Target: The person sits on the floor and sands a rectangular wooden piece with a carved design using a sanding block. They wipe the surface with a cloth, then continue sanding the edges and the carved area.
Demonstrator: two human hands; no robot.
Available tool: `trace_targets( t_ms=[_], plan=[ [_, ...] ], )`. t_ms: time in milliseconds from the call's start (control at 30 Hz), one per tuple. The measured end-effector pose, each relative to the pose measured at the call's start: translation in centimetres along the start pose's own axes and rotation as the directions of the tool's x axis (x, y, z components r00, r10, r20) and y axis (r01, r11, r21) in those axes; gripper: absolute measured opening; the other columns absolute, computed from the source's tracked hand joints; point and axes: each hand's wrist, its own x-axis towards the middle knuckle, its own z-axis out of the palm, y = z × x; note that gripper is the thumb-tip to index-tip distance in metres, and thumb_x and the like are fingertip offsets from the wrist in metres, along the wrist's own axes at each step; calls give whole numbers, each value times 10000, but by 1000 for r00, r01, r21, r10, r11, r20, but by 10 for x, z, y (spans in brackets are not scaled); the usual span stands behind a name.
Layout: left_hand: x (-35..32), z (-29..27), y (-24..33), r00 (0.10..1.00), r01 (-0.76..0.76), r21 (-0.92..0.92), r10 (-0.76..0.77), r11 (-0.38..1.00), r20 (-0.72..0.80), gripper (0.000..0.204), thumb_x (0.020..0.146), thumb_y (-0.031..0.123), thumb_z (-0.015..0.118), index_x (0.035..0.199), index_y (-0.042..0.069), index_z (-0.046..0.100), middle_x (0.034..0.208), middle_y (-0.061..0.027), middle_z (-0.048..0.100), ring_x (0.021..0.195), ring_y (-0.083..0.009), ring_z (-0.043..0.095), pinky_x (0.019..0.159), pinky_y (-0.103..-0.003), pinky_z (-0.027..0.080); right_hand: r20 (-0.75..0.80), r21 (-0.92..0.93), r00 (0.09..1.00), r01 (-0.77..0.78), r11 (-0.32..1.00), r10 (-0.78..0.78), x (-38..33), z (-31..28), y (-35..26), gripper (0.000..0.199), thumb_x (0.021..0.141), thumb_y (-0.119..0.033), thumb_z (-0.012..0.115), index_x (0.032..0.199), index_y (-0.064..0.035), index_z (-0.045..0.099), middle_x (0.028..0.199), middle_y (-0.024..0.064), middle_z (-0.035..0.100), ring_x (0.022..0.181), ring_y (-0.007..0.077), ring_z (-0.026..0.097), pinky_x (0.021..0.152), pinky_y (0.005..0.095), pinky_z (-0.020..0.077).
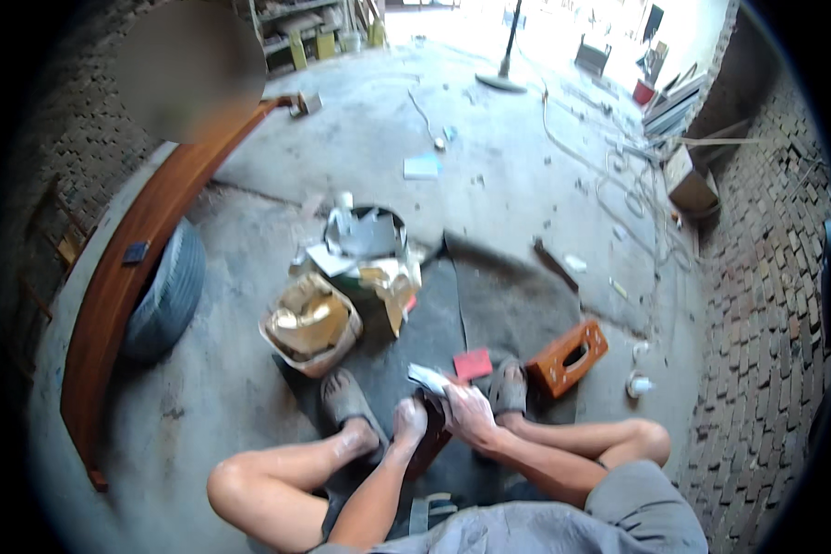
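Note:
Between my knees, my left hand (409, 418) is closed on a dark reddish-brown wooden piece (431, 452), mostly hidden by my hands and forearms. My right hand (469, 413) presses a folded whitish sheet (426, 376) against the top of that piece. Both hands look dusted with white. Just past my right hand, a pink square pad (472, 364) lies on the dark mat (434, 309). An orange-brown wooden box with an oval slot (568, 358) rests tilted beyond my right foot.
A basin of yellowish scraps (311, 323) and a bucket stuffed with scraps (367, 233) stand ahead of my left foot. Leftward, a long wooden plank (138, 245) leans by a tyre (168, 294). A white bottle (638, 384) sits near the brick wall (757, 342); hoses trail behind.

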Motion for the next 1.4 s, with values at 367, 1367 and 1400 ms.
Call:
trace_targets(
  t_ms=[367,1367,1400],
  plan=[
    [-86,-7,8,962,-206,-345,125,916,-244,282,902,309,757,1046,68,730,882,-48,771,798,-244,747,700,-357,573,121,123,967,208,970,-223,-76,-31,-57,334,909,-52,580,1219,73,582,1149,302,676,1083,444,663,970,486,507],
    [-83,-23,31,928,83,-482,-245,872,-282,676,1130,472,309,602,54,368,531,-21,414,523,-165,392,548,-368,349,-182,445,934,-201,872,308,-54,-14,36,347,1021,-111,475,1350,-19,537,932,296,687,898,450,700,809,522,534],
    [-81,-24,30,930,81,-506,-247,859,-271,671,1131,467,312,602,58,366,533,-16,410,522,-162,388,543,-363,342,-90,444,925,-295,846,370,-53,-21,40,325,1024,-113,471,1325,-20,553,938,287,689,896,444,699,803,512,532]
  ],
)
